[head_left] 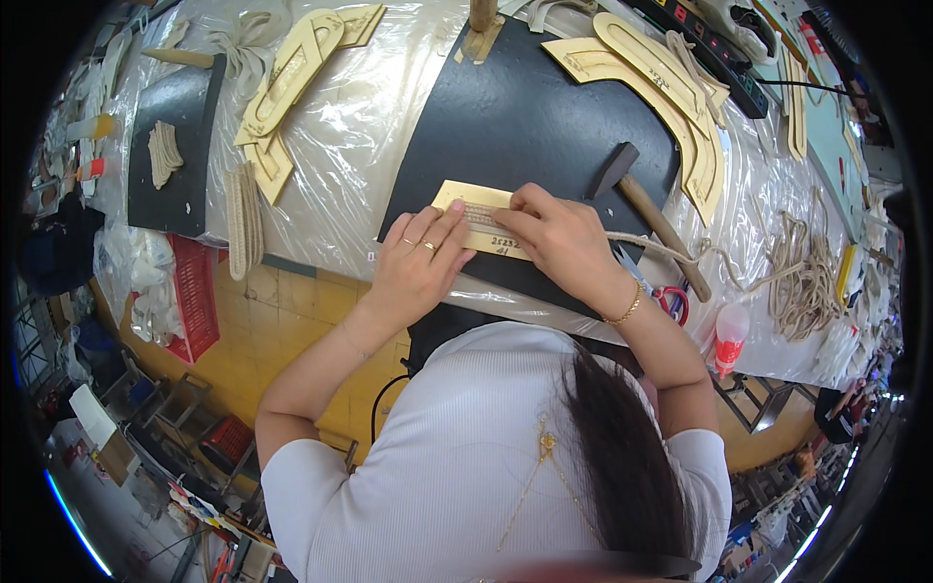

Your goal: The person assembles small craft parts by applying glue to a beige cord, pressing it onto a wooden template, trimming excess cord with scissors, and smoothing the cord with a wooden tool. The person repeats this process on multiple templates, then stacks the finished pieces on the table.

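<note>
A pale yellow template board (486,193) with handwritten marks lies at the near edge of a black mat (476,117). Short rows of beige cord show in its middle, partly covered by my fingers. My left hand (418,255) rests on the board's left side, fingers stretched out flat over it. At the board's right part, the fingers of my right hand (566,243) are bent and pressed together at the cord rows. A beige cord (653,243) comes out from under my right hand and runs right, across the hammer (656,209), toward a loose heap of cord (805,282).
Scissors with red handles (673,303) lie by the hammer, and a bottle with a red label (729,338) stands near the right edge. More yellow templates (671,107) lie at the back right and back left (292,73). A red basket (194,296) is at left.
</note>
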The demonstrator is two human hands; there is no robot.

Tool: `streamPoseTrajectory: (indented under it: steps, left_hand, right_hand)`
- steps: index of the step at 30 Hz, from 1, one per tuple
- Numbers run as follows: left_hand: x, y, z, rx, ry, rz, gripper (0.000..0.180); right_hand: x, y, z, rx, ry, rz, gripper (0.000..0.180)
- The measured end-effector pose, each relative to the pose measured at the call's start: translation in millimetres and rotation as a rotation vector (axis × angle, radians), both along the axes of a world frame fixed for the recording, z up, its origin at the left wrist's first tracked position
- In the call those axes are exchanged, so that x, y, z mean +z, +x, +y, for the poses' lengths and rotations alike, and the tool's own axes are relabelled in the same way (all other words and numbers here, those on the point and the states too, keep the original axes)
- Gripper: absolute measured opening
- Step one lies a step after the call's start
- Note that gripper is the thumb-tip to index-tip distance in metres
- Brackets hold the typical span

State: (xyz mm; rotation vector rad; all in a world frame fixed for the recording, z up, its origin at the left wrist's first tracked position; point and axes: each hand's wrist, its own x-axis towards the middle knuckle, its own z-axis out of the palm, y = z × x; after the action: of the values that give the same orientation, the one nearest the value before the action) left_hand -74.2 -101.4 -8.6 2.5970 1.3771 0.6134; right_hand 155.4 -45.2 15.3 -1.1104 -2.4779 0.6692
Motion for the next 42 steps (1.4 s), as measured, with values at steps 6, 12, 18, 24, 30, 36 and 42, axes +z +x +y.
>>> streamPoseTrajectory:
  steps: [6, 12, 18, 24, 30, 36, 42]
  left_hand:
    - [-5.3, 12.3, -1.8, 0.072, -0.005, 0.063, 0.057]
    - [-9.0, 16.7, -1.9, 0.070, 0.042, 0.165, 0.057]
    - [0.8, 28.7, -8.7, 0.150, 0.019, 0.137, 0.060]
    - [-12.7, 18.8, 14.5, 0.093, -0.002, -0.126, 0.065]
    - [-13.3, 10.6, 19.7, 0.048, 0.001, -0.104, 0.060]
    - [-5.4, 22.2, 14.6, 0.112, -0.060, 0.079, 0.058]
    - [-12.0, 29.7, 10.4, 0.161, -0.058, 0.135, 0.056]
  right_hand:
    - [-3.2, 14.3, -2.4, 0.018, 0.025, 0.010, 0.032]
    - [1.2, 15.3, -1.8, 0.054, 0.053, -0.059, 0.034]
    - [11.8, 15.2, -6.5, 0.042, 0.086, -0.224, 0.034]
    - [-5.2, -10.0, 20.5, 0.065, 0.182, -0.014, 0.028]
    - [0.0, 27.2, 29.0, 0.030, 0.040, 0.055, 0.036]
    - [-6.4, 33.9, 29.9, 0.037, 0.076, 0.034, 0.036]
    - [-9.7, 35.4, 29.6, 0.061, 0.096, 0.019, 0.035]
